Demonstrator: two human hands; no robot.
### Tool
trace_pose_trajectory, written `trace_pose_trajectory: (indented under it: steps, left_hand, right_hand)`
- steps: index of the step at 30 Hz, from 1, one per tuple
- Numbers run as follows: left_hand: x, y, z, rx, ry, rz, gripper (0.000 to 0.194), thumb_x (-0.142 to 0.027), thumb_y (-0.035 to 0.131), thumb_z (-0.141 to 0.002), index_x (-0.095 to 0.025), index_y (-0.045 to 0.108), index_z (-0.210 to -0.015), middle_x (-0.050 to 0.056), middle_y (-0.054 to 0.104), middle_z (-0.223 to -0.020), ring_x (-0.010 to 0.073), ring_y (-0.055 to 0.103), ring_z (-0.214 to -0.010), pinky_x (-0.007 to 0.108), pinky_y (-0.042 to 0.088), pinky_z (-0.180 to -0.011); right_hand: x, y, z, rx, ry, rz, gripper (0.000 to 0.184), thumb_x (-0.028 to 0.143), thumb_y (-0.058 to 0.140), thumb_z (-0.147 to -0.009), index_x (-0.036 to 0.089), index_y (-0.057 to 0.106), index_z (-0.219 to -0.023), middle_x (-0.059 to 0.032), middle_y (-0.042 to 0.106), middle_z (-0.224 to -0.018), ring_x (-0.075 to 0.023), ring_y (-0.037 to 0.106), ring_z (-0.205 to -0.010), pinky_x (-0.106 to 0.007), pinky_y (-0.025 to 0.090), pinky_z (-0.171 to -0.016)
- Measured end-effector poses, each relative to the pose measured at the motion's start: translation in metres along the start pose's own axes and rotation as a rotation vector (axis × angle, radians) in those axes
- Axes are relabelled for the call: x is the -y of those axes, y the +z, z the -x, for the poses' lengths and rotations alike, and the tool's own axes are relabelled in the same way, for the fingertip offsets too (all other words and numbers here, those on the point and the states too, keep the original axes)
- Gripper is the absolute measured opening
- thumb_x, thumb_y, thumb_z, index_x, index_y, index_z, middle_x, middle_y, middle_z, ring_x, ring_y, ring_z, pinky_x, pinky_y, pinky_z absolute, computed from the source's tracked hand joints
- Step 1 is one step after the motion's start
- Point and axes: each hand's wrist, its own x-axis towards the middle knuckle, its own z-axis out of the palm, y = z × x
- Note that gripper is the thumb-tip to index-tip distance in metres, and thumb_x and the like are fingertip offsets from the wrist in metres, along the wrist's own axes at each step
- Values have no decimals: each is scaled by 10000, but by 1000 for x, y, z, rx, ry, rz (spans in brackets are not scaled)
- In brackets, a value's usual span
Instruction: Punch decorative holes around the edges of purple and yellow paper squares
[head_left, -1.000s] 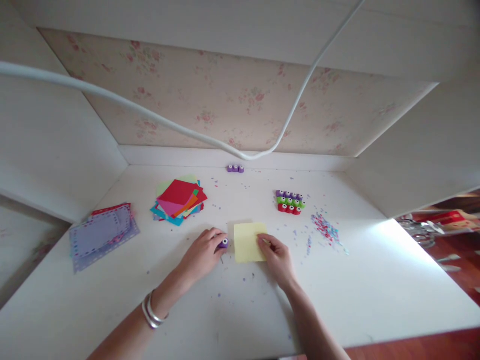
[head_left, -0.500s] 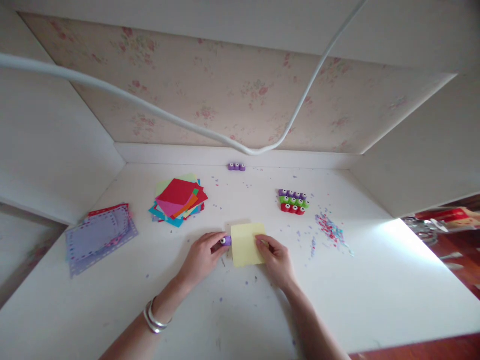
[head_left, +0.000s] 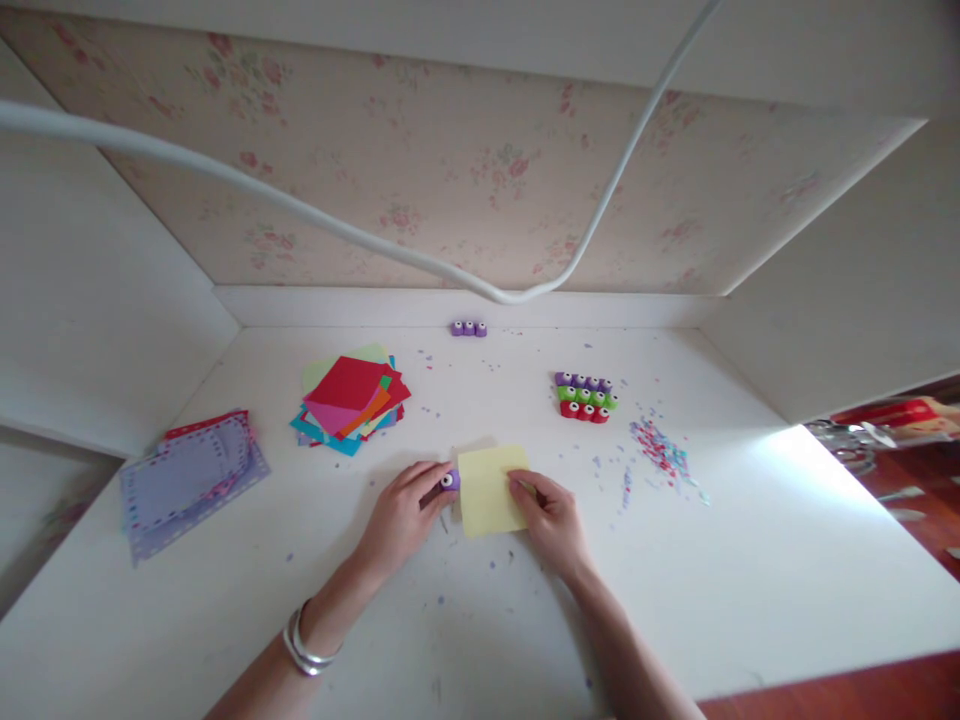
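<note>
Between the fingers of my left hand is a small purple craft punch with a white round button on top. The punch sits against the left edge of a square of yellow paper; I cannot tell how far the edge reaches into it. My right hand pinches the right side of that paper, thumb and fingers closed on it. Both hands rest low over the white table.
Coloured paper sheets lie piled left of centre, with punched lilac sheets farther left. Purple, green and red punches stand in rows at right, beside paper confetti. Three purple punches stand at the back. A white cable hangs across.
My left hand has brought the purple punch up to the paper's left edge and turned it. The paper has shifted slightly left and tilted. My right hand keeps its pinch.
</note>
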Motion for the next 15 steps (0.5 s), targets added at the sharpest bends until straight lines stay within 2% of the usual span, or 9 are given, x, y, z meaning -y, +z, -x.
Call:
trace_pose_trajectory:
  steps: [8, 15]
  left_hand:
    - [-2, -1, 0, -29, -32, 8, 261, -276, 642, -882, -247, 646, -1142, 60, 700, -1088, 201, 673, -987, 373, 563, -909]
    - [-2, -1, 1, -37, -106, 36, 268, -249, 668, -863, -233, 651, -1130, 37, 736, -1015, 163, 711, -822, 295, 601, -779]
  right_hand:
    - [2, -2, 1, 3, 0, 8, 329, 457, 594, -859, 194, 759, -970, -98, 750, -889, -210, 649, -714, -284, 498, -580]
    - [0, -2, 0, 20, 85, -9, 331, 449, 597, -853, 187, 751, -983, -71, 742, -844, -175, 605, -638, -264, 460, -550]
